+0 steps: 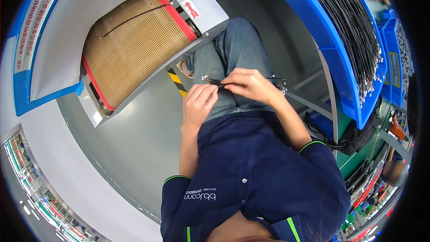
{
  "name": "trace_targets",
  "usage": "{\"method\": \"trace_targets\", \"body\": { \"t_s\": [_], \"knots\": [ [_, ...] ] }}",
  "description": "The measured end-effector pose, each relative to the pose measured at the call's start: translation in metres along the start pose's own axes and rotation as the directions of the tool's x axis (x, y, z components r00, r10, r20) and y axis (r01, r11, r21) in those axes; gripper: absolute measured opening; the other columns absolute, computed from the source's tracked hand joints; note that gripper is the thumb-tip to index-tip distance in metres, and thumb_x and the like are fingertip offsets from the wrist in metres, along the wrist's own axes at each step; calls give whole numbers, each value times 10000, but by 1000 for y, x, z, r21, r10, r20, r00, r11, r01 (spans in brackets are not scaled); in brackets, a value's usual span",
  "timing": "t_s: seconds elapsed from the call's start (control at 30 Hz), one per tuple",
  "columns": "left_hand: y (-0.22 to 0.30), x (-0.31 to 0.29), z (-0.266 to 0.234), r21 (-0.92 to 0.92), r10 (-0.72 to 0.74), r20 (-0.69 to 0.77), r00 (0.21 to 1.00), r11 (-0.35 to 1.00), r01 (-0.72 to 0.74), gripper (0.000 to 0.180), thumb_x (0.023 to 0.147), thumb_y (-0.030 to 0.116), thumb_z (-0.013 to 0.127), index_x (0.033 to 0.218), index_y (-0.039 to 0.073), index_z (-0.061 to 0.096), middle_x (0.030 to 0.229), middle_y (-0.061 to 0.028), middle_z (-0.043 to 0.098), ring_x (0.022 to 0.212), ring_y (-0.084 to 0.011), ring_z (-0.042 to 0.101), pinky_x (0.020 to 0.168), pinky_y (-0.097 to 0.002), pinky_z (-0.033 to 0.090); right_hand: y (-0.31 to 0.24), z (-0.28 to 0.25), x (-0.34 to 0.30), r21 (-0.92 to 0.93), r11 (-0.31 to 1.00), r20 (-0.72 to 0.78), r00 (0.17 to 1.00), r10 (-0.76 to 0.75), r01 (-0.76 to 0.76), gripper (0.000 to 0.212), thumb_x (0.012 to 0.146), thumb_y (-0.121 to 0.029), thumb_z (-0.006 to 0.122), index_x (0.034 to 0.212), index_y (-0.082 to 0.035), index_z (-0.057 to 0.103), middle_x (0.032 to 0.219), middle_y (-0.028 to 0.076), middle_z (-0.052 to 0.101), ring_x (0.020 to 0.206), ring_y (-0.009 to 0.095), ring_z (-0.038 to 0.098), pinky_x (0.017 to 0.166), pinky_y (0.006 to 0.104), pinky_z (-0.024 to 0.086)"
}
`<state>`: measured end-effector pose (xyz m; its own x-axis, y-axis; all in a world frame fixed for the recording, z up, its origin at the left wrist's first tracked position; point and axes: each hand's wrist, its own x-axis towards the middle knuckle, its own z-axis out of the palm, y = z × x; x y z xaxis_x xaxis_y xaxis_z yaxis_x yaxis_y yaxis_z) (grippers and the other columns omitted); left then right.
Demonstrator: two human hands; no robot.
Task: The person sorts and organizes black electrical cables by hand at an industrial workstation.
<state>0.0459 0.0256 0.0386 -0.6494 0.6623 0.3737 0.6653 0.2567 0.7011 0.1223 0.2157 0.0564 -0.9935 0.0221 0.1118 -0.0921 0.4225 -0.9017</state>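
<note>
A small bundle of black cables (214, 81) with pale connectors at both ends lies across my hands, above my lap. My right hand (251, 85) is closed round the bundle, and its other ends stick out to the right past the wrist. At the left end, the fingers of my left hand (197, 101) are pinched together on the cables; what lies right under the fingertips is hidden. One single black cable (136, 17) rests on the tan mesh conveyor belt (130, 54) at the upper left.
A grey and blue machine housing (62, 40) arches over the belt. To my right a large blue bin (333, 54) holds many black cables (342, 22) with pale ends. Beyond it stands another blue bin (393, 58). A black bag (358, 139) hangs below, beside a metal frame.
</note>
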Motion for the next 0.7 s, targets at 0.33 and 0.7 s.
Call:
{"method": "trace_targets", "body": {
  "t_s": [0.33,0.7],
  "knots": [
    [0,2,5,5,-5,-9,1000,1000,5,134,699,4,730,817,42,678,792,-58,676,749,-221,639,660,-318,511,7,-3,-2,-19,1000,22,1000,-7,8,132,795,-61,701,914,-6,689,819,113,647,728,254,637,637,333,504],
    [-6,7,-7,100,-17,34,999,995,14,127,697,40,732,812,66,685,783,-43,673,756,-213,633,653,-323,506,12,-9,1,-68,998,24,1000,5,-4,118,809,-88,681,901,-17,660,862,100,641,771,266,629,677,345,507]
  ]
}}
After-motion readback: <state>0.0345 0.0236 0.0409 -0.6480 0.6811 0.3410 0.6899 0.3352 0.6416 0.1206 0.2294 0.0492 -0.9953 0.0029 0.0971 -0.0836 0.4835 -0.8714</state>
